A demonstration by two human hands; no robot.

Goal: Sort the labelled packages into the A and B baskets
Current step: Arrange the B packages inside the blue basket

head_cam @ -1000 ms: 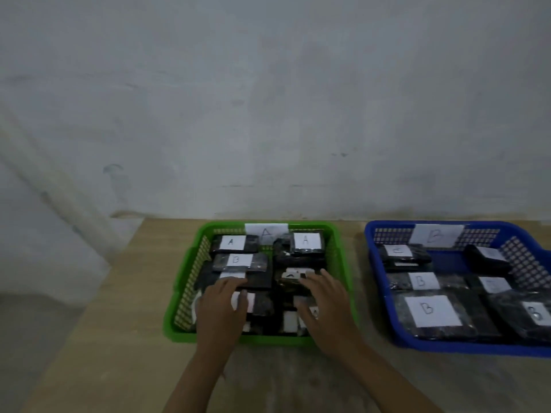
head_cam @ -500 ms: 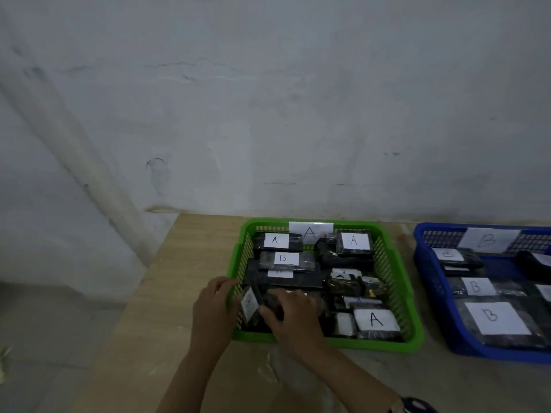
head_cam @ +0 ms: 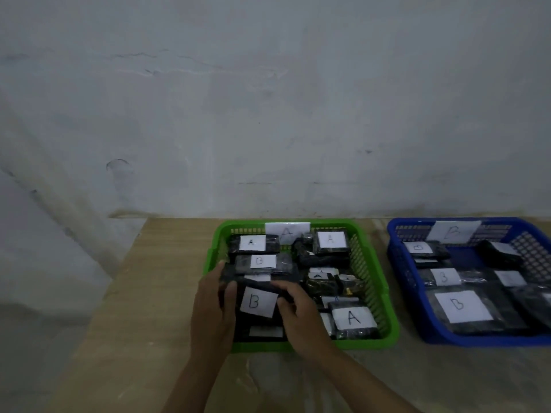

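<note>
Pale wooden table under everything. Blue plastic mesh basket tagged B sits well to the right of both hands, full of black packages labelled B. Green plastic mesh basket tagged A is right at the hands, packed with black wrapped packages, mostly A, 1 labelled B just beyond the fingertips. Left hand and right hand each curl round an edge of a black wrapped package with white B label, held between them over the basket's near-left corner.

B-labelled black package over green basket
</note>
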